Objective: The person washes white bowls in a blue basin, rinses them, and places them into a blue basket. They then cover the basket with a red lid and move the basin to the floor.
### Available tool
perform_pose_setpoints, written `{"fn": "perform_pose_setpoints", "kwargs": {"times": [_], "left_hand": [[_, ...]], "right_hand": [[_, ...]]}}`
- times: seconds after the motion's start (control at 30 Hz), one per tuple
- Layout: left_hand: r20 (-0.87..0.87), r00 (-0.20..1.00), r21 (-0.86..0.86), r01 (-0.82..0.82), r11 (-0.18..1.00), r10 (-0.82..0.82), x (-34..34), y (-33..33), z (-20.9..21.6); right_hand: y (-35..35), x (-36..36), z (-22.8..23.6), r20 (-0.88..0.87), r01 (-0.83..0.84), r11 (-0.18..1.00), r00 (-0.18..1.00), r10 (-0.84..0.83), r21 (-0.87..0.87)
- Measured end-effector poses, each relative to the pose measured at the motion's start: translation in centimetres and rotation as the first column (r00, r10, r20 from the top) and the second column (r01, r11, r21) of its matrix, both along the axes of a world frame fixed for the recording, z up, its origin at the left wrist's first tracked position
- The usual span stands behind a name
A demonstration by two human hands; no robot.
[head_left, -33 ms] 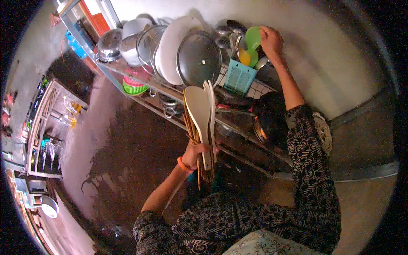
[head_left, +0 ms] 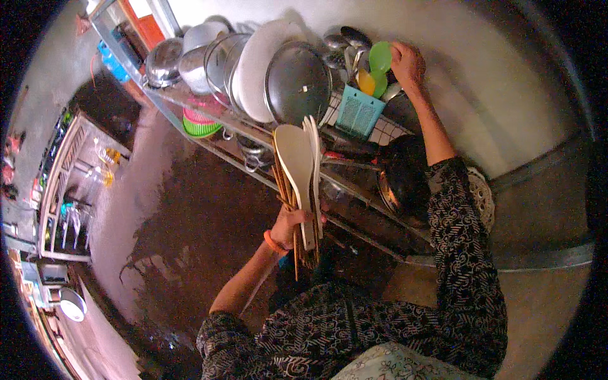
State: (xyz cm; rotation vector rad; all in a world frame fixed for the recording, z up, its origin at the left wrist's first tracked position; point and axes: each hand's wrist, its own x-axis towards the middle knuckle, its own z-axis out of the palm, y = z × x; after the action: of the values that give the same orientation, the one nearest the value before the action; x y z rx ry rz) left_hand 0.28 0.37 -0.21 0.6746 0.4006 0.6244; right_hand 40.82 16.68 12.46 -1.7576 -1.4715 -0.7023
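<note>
My left hand (head_left: 290, 227) is wrapped round a bundle: a cream-white rice paddle (head_left: 294, 152), slimmer white utensils (head_left: 313, 149) beside it, and several thin wooden sticks like chopsticks (head_left: 286, 183). The bundle stands upright, paddle head up. At the far right my right hand (head_left: 408, 65) has its fingers closed at the edge of a green plastic spoon (head_left: 380, 57); its fingertips are partly hidden. That spoon rises above a light-blue perforated utensil basket (head_left: 359, 113). Also in the basket are a yellow spoon (head_left: 365, 82), another green piece (head_left: 379, 85) and dark ladles (head_left: 354, 37).
A metal rack (head_left: 209, 109) carries steel bowls (head_left: 164, 62), a large white plate (head_left: 253, 76) and a round dark lid (head_left: 297, 82). Right of the basket hangs a black pan (head_left: 405, 177). Green and pink baskets (head_left: 202, 125) sit lower. A wall (head_left: 506, 95) rises behind.
The view has shifted very slightly. Both hands keep nearly the same place, the left on its bundle and the right at the green spoon.
</note>
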Motion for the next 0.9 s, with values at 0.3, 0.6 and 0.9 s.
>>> {"fn": "perform_pose_setpoints", "kwargs": {"times": [0.3,0.6,0.9], "left_hand": [[-0.07,0.998,-0.003,-0.012,1.0,0.011,-0.8,0.2,0.1],[0.02,0.999,-0.13,0.046,0.99,-0.044,2.4,-0.4,-1.2],[0.094,0.994,-0.272,-0.021,0.962,0.048,2.0,0.1,-4.3]], "right_hand": [[-6.7,-4.7,-1.5,0.163,-0.243,0.951,0.963,0.213,0.193],[-13.2,-15.9,-11.3,-0.802,-0.76,0.381,0.593,0.076,-0.526],[-11.1,-12.7,-7.2,-0.927,-0.596,0.802,0.278,0.251,0.038]]}}
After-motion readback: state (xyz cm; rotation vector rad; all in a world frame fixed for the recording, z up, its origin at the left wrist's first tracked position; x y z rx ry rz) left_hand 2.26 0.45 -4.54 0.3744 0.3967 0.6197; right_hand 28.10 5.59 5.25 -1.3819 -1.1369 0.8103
